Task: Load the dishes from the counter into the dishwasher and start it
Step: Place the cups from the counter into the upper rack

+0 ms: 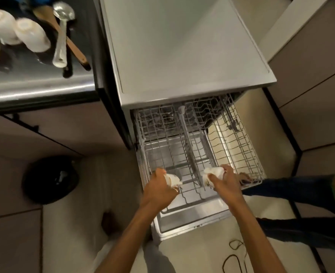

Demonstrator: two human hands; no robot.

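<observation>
- Dishwasher rack (239,138): pulled out; no dishes visible in its baskets.
- Left hand (163,189) grips 1 white cup (173,179) over the rack's front edge.
- Right hand (224,181) grips another cup (212,175) beside it.

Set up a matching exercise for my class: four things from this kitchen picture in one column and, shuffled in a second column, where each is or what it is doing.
1. ladle
2. rack
3. bin
4. right hand

a. stands on the floor
b. grips a white cup
c. pulled out of the dishwasher
d. lies on the counter

Pairs: 1-d, 2-c, 3-a, 4-b.
</observation>
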